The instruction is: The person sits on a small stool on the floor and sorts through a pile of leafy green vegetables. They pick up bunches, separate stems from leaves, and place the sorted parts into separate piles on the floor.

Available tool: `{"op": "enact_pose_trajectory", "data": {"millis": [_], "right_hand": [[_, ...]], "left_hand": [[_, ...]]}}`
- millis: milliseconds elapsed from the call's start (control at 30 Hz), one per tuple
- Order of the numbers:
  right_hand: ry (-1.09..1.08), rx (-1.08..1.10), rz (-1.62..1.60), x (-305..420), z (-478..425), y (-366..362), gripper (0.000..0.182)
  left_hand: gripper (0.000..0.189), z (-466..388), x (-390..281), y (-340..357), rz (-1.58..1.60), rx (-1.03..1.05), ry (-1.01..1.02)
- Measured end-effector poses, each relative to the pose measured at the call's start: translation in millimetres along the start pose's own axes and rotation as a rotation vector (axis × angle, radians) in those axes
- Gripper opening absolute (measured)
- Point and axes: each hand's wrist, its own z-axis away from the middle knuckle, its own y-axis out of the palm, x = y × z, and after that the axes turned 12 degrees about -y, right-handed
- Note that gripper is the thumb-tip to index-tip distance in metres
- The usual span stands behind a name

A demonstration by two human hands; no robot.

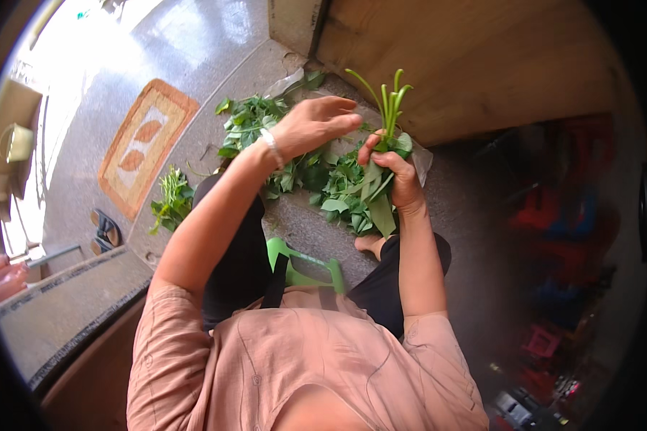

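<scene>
My right hand (396, 169) is closed around a bunch of leafy greens (391, 116), its pale green stems pointing up and its long leaves hanging below the fist. To its left is my left hand (318, 121), with a white bracelet on the wrist; it looks empty, its thumb and fingers slightly apart. Beneath both hands, loose leafy greens (250, 121) lie on the floor, with another heap (345, 199) under the held bunch. A separate small bundle of greens (172, 199) lies at the left, outside my left knee. Parts of the heaps are hidden by my left arm.
A green plastic stool (307, 264) shows between my legs. Clear plastic (286, 83) lies by the greens. A wooden panel (463, 64) rises at the upper right. Leftward are a patterned doormat (145, 145) and dark sandals (107, 229). Red and blue items (561, 210) stand at the right.
</scene>
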Motion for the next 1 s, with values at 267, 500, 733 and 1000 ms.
{"op": "enact_pose_trajectory", "data": {"millis": [267, 500, 733, 1000], "right_hand": [[-0.07, 0.096, 0.583, 11, 0, -31, 0.024], [-0.041, -0.042, 0.39, -1, -12, -52, 0.033], [0.129, -0.068, 0.716, -29, -14, -64, 0.037], [-0.32, -0.361, 0.573, 5, -27, -67, 0.022]], "left_hand": [[0.032, -79, 23, 66, 0.283, 0.27, -0.019], [0.018, -114, 15, 70, 0.757, 0.191, 0.067], [0.015, -101, -17, 53, 0.804, -0.201, 0.077], [0.014, -94, 14, 40, 0.436, 0.046, -0.07]]}}
